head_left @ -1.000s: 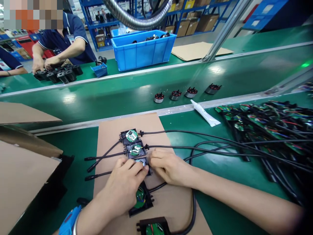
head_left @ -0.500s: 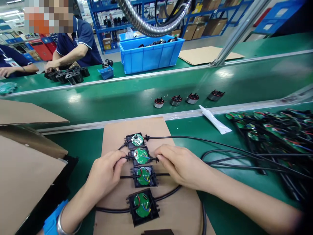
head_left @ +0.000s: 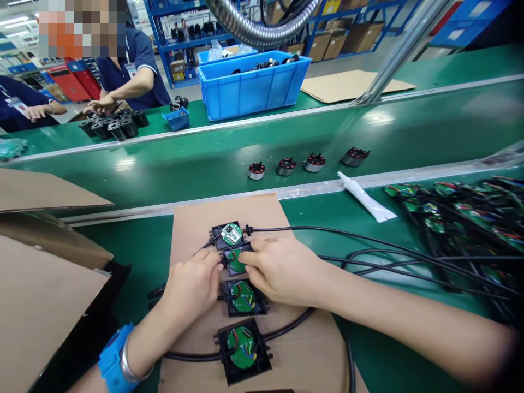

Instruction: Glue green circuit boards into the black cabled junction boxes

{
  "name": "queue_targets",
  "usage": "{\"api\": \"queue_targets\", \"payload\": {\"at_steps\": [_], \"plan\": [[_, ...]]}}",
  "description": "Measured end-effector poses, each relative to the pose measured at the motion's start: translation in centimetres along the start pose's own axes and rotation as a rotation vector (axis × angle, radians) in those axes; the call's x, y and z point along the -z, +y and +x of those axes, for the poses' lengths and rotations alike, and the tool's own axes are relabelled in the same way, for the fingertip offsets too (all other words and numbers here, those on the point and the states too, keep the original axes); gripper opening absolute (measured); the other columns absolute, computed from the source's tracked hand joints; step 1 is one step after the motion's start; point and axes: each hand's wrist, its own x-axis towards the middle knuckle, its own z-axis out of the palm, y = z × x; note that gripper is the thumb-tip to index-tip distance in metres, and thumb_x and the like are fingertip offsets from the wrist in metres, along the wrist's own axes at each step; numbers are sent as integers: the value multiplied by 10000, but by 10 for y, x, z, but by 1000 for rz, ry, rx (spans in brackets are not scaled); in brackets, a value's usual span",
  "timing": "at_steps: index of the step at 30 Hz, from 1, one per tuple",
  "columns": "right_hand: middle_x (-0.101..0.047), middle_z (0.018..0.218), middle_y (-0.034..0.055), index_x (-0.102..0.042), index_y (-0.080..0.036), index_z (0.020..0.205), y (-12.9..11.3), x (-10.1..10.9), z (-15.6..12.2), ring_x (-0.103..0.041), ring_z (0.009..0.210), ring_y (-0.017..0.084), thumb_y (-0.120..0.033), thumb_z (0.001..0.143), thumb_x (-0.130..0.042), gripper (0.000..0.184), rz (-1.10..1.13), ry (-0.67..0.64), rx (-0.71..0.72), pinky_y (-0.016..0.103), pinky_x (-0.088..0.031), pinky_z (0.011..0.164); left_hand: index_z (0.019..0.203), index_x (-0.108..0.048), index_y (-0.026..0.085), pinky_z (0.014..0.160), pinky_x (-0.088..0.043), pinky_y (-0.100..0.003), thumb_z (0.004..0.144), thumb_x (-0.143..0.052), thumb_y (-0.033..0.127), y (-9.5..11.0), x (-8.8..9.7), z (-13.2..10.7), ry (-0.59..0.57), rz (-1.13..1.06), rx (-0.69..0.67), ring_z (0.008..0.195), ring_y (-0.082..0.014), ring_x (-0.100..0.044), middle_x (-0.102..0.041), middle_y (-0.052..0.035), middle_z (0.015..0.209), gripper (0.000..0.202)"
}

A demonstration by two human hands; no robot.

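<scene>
Several black square boxes with green round circuit boards stand in a column on a cardboard sheet (head_left: 192, 218). My left hand (head_left: 192, 281) is closed at the left side of the second box (head_left: 235, 260), pinching where its black cable enters. My right hand (head_left: 282, 267) has its fingers at that box's right side, over the board's edge; its fingertips close around the cable's entry, which they partly hide. Above it lies the far box (head_left: 229, 234) with a white-marked board. Nearer me are the third box (head_left: 244, 297) and the nearest box (head_left: 242, 349), each with coloured wires.
Right of the sheet are black cables (head_left: 368, 259), a pile of wired boards (head_left: 462, 213) and a white tube (head_left: 366, 199). Several motor stators (head_left: 314, 162) stand beyond the ledge. An open carton (head_left: 45, 278) is at left. Across the bench, co-workers handle black parts near a blue bin (head_left: 254, 87).
My right hand has moved left from the cable onto the second box's right side, covering part of its board. My left hand has shifted slightly right, closer against the box.
</scene>
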Motion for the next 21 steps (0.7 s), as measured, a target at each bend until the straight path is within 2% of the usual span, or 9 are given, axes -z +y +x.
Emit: {"api": "queue_targets", "payload": {"at_steps": [3,6,15,21], "plan": [[-678,826,70,-688,-201,863,0,-1,1,-623,688,190,-270,874,-452,246,-22,-19,-1,274,-311,555,908,-625,221,702,-529,-317,893,-462,172,-3,1,1,23,-143,-12,868,-211,-666,-693,-26,973,171],[-683,819,67,-696,-204,861,1,-2,3,-629,669,194,-267,867,-479,226,-61,-29,-10,273,-293,532,872,-640,217,735,-521,-318,879,-489,170,-4,3,4,46,-230,-12,852,-200,-661,-700,-21,921,159],[-679,796,82,-681,-188,875,-1,-8,3,-638,638,195,-220,858,-510,175,-101,-25,-32,274,-258,498,866,-620,205,645,-490,-287,889,-462,198,6,2,8,55,-148,1,780,-194,-641,-673,-28,855,160],[-669,759,110,-690,-167,884,-3,-10,3,-635,615,218,-183,870,-481,210,-147,-27,-51,278,-257,474,877,-601,205,557,-439,-284,897,-439,206,14,3,13,5,-48,14,736,-208,-633,-662,-35,864,163]]}}
